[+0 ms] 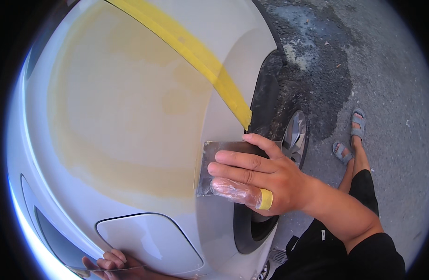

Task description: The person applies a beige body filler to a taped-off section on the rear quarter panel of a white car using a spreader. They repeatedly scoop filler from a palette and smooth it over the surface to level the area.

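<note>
My right hand (282,175) presses a thin grey rectangular putty spreader (205,170) against the white car panel (130,93), fingers laid across its face and thumb at its upper edge. One finger is wrapped in clear plastic (235,190) with a band of yellow tape (266,199). Left of the spreader, a dull beige filler patch (135,182) covers much of the panel. Low on the left, my left hand (114,261) has its fingers curled at a thin edge near the fuel flap (149,240); what it grips is unclear.
Yellow masking tape (186,46) runs diagonally across the panel, ending by the dark wheel arch trim (263,91). Beyond is the wheel (296,133). My feet in grey sandals (358,123) stand on rough grey pavement (387,74) with a dark wet stain (324,88).
</note>
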